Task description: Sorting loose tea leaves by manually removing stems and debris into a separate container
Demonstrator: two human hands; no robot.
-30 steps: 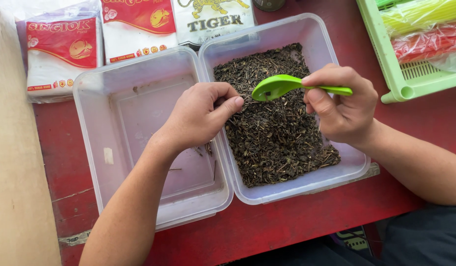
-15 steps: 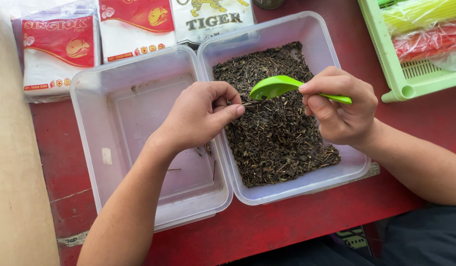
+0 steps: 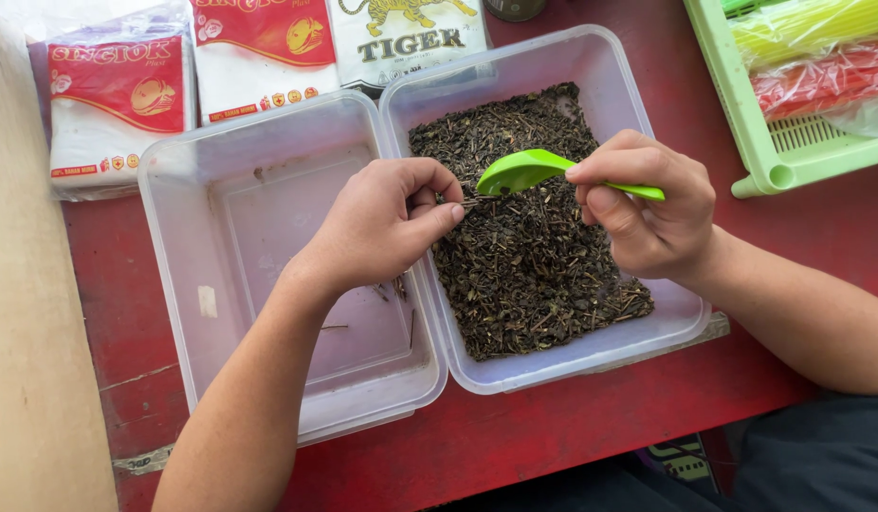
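Two clear plastic tubs stand side by side on a red table. The right tub point(image 3: 681, 318) holds a bed of dark dried tea leaves point(image 3: 539, 256). The left tub point(image 3: 169, 275) is nearly bare, with a few loose stems on its floor. My right hand point(image 3: 652, 204) grips a bright green plastic spoon point(image 3: 520, 171) over the leaves, bowl pointing left. My left hand point(image 3: 387, 223) hovers over the wall between the tubs, thumb and fingertips pinched on a thin stem point(image 3: 467, 201) right beside the spoon's bowl.
Three sealed packets point(image 3: 121, 104) in red and white lie along the far edge behind the tubs. A light green plastic basket point(image 3: 742, 114) with coloured bags inside stands at the far right. A tan surface point(image 3: 31, 360) borders the table on the left.
My left hand's fingers have closed into a pinch on a stem near the spoon's bowl. The spoon has shifted slightly left and lower over the leaves.
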